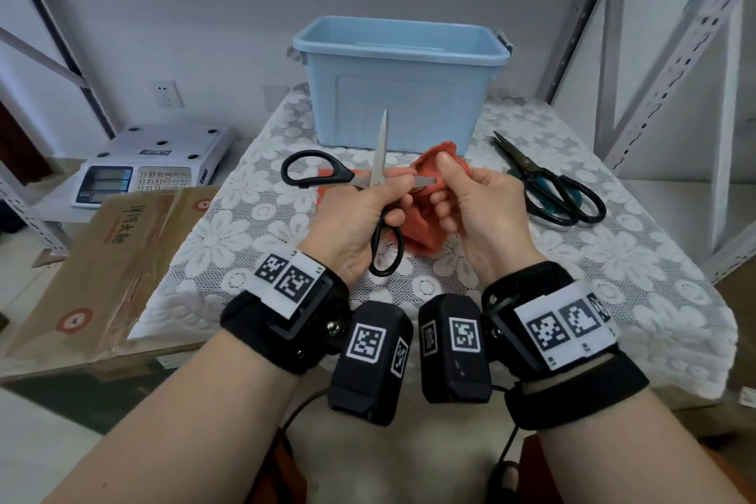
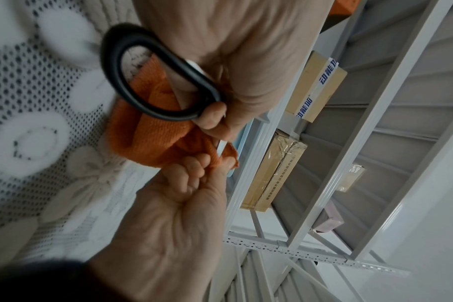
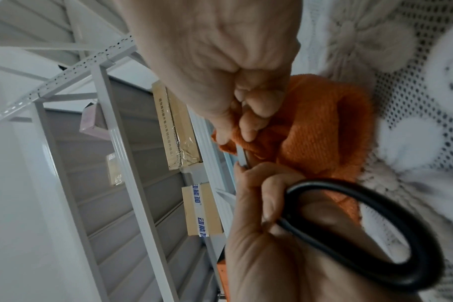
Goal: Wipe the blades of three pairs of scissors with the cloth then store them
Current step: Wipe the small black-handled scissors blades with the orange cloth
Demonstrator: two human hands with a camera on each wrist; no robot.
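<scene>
A lace-covered table (image 1: pixel 253 225) stands before pale walls and grey metal shelving (image 1: pixel 671 53); a scale (image 1: pixel 151 164) and cardboard box (image 1: pixel 110 258) sit left.

**Table and what sits on it**

Table (image 1: pixel 229 233) covered in white floral lace. Light blue bin (image 1: pixel 399 82) at the far edge. Dark-handled scissors (image 1: pixel 548 184) lying flat at right, blades pointing away, near the bin but apart from it.

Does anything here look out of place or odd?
Nothing stands out. The left hand holds open scissors while the right hand wipes one blade with the orange cloth.
</scene>
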